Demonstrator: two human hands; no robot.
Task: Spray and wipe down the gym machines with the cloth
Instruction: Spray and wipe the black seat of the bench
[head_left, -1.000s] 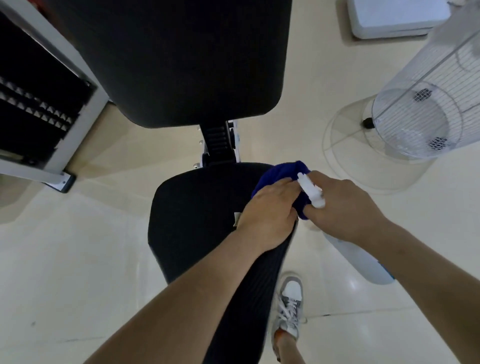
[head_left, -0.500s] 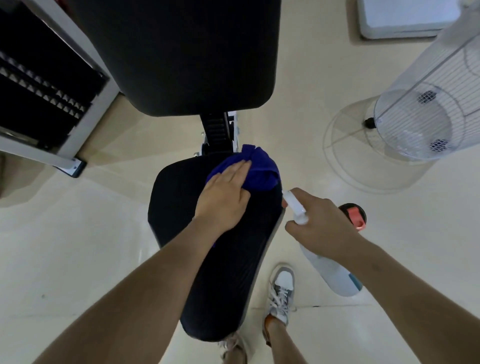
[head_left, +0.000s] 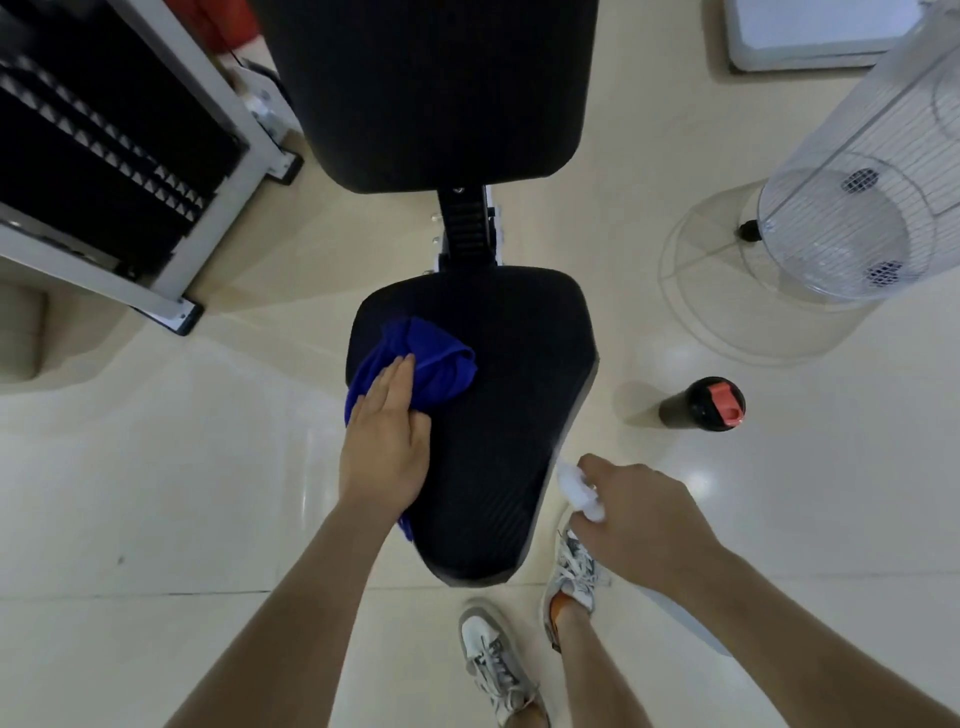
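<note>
Left hand (head_left: 387, 452) flat on blue cloth (head_left: 434, 364), fingers straight, pressing it onto far-left part of black seat pad (head_left: 509, 415). Cloth bunched, near end hanging over seat's left edge. Seat long axis near-far, narrow end near. Right hand (head_left: 644, 519) just right of seat, fingers curled round spray bottle (head_left: 579, 491) neck; white nozzle points far-left, body runs near-right. Red-lidded dark bottle (head_left: 701, 405) on floor, right.
</note>
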